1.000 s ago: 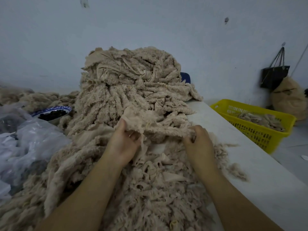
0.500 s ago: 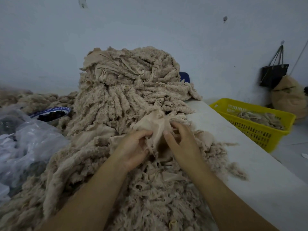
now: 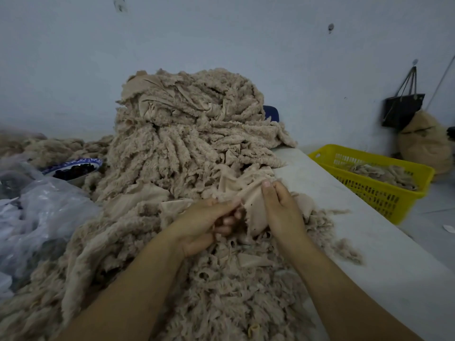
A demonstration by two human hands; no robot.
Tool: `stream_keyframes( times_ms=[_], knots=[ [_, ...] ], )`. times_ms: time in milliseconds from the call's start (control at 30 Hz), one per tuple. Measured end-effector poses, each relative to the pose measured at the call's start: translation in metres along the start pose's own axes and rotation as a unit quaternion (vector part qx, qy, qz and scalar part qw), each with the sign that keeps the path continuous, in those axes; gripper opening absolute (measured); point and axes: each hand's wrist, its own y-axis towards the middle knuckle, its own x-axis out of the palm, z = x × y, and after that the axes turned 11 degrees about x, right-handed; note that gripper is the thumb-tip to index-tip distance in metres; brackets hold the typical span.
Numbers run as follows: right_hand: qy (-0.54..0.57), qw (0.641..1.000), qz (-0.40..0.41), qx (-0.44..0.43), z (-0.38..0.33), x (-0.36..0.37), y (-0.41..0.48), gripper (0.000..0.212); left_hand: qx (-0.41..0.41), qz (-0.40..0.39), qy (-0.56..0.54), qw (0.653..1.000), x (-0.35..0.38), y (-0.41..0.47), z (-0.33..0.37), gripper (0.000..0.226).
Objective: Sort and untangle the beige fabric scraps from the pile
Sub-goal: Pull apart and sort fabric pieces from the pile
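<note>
A tall pile of beige fabric scraps [image 3: 187, 134] covers most of the bench [image 3: 369, 242], rising highest toward its far edge against the pale wall [image 3: 221, 45] and spilling forward to the near edge under both forearms. Just in front of the peak, near the bench's right edge, both hands hold one smooth beige scrap [image 3: 253, 210] lifted slightly off the heap. The left hand [image 3: 204, 225] has its fingers curled and pinches the scrap's left edge between thumb and forefinger. The right hand [image 3: 280, 210] pinches the upper right edge, thumb on top and the other fingers folded behind the cloth. The scrap's lower part hangs into the tangle, so where it ends cannot be told. Frayed wisps trail from the heap onto the bare strip along the right edge. At the bench's left side, crumpled clear plastic bags [image 3: 41, 212] lie against the pile, and behind them stands a blue-and-white bowl [image 3: 73, 168] of small dark pieces, half hemmed in by scraps. A blue object [image 3: 270, 113] shows from behind the peak, mostly hidden. Beyond the right edge and lower down sits a yellow slotted basket [image 3: 384, 193] holding a few beige scraps [image 3: 384, 171]. Past it a black bag [image 3: 401, 109] hangs on the wall above a stuffed tan sack [image 3: 423, 146].
</note>
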Motion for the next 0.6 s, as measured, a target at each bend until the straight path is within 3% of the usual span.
stream_keyframes(
  times_ms=[100, 233, 433, 533, 600],
  knots=[
    [-0.005, 1.0, 0.017, -0.016, 0.0, -0.002, 0.002, 0.034, 0.026, 0.059, 0.03, 0.997, -0.008, 0.004, -0.001, 0.045],
    [-0.017, 0.999, 0.008, -0.036, -0.002, 0.0, 0.0, 0.033, 0.057, 0.165, -0.051, 0.983, -0.017, 0.011, -0.005, 0.049],
    [0.062, 0.994, 0.089, 0.016, -0.005, -0.016, 0.009, 0.041, 0.072, 0.325, -0.178, 0.926, -0.046, 0.011, 0.001, 0.027],
    [0.089, 0.992, 0.087, 0.038, -0.004, -0.014, 0.01, 0.042, 0.077, 0.266, 0.003, 0.961, -0.036, 0.008, 0.004, 0.046],
    [0.073, 0.994, 0.076, 0.03, -0.003, -0.009, 0.008, 0.036, 0.05, 0.129, 0.208, 0.968, -0.019, 0.001, 0.008, 0.07]
  ],
)
